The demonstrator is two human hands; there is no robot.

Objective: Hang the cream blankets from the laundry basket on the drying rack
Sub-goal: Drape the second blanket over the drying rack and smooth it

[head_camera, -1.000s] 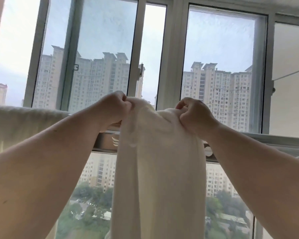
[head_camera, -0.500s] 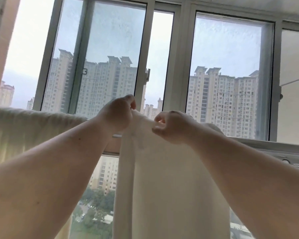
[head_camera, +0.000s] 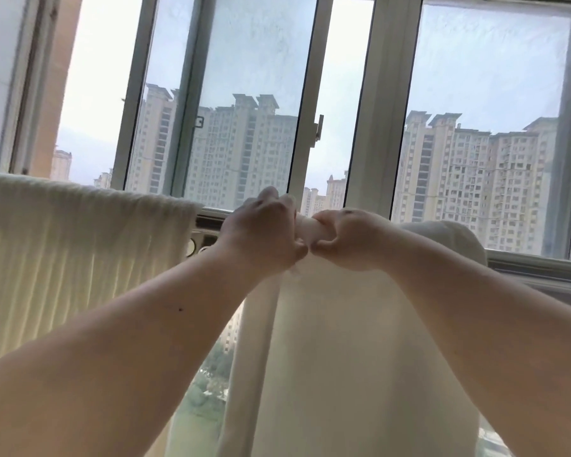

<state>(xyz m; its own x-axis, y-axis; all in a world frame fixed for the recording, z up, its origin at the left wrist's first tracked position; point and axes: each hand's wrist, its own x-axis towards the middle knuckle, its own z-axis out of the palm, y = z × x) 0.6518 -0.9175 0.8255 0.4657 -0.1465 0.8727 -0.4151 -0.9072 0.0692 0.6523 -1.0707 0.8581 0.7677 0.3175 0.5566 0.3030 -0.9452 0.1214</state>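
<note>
Window (head_camera: 488, 94) fills 12 o'clock, tower blocks beyond. Ribbed cream blanket (head_camera: 80, 258) at 9 o'clock, draped over drying rack bar (head_camera: 208, 222), already hung, soft vertical ridges. Smooth cream blanket (head_camera: 343, 357) at 6 o'clock hangs in long folds; we judge it bunched, needing spreading. Our left hand (head_camera: 261, 232) and right hand (head_camera: 346, 239), knuckles nearly touching, both clamped on its gathered top edge at rail. Basket not visible.

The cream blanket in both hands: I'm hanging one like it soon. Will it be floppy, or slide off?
Probably very floppy: the cream blanket bunches between the left hand and the right hand and hangs in soft folds. Likely manageable in weight, since two pinches hold it. It could slide if draped unevenly; the ribbed blanket hangs spread wide.
</note>
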